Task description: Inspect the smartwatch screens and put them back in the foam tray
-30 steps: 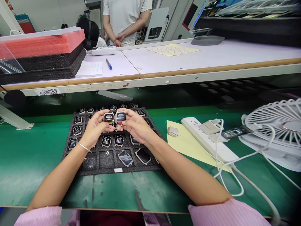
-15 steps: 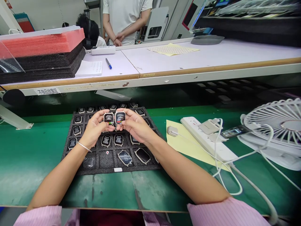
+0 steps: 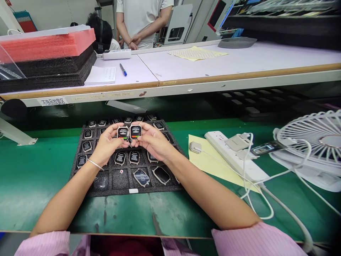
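Note:
My left hand (image 3: 109,144) grips a smartwatch case (image 3: 123,133) without a strap, its screen lit with white text and a coloured strip low down. Beside it, my right hand (image 3: 151,141) holds a second smartwatch case (image 3: 135,131), also lit, with the thumb at its lower edge. The two sit side by side, screens facing me, above a black foam tray (image 3: 119,179). Several more watch cases lie in the tray's pockets, many with lit text; a dark-screened watch case (image 3: 161,175) lies in the front row. My hands hide the tray's middle.
Right of the tray are a yellow sheet (image 3: 210,167), a white power strip (image 3: 234,156) with plugs and looping cables, and a white fan (image 3: 314,142). A shelf edge (image 3: 186,85) crosses above, bearing foam stacks (image 3: 45,67). A person (image 3: 144,25) stands behind it.
Both hands keep their hold on the two watches in nearly the same place. The coloured strips on the two screens look different, redder and wider on the left one. The view has shifted slightly.

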`<state>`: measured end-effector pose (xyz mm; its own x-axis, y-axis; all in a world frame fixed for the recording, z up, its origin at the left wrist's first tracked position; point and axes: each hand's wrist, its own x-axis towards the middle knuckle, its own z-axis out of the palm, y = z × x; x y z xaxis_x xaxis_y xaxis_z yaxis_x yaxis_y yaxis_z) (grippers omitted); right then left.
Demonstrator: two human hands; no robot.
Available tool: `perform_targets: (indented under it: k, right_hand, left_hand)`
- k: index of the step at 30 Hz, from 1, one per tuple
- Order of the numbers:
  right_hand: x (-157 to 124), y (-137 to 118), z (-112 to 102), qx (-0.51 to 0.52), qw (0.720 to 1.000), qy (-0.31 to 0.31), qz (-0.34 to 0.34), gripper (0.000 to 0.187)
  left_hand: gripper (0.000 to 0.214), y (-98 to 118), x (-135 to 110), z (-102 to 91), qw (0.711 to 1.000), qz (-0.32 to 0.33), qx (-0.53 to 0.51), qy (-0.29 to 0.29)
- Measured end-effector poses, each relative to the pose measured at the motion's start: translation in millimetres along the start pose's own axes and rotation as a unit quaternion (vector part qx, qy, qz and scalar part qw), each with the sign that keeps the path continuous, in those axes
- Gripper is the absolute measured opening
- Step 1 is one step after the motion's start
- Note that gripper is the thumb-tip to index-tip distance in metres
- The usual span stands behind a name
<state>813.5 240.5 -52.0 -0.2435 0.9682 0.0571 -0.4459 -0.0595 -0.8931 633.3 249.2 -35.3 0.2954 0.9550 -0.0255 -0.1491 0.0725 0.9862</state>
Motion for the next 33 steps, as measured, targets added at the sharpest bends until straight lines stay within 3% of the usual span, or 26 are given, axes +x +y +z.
perform_targets:
  k: [18, 33]
  right_hand:
    - [-0.1, 3.5, -2.3, -0.021, 0.998, -0.046, -0.035, 0.048]
    - [0.9, 2.7, -3.7, -0.031, 0.999, -0.011, -0.038, 0.045]
  left_hand:
    - [0.059, -4.0, 3.1, 0.4, 0.999, 0.037, 0.003, 0.016]
    - [0.050, 3.9, -4.8, 3.4, 1.000, 0.019, -0.015, -0.005]
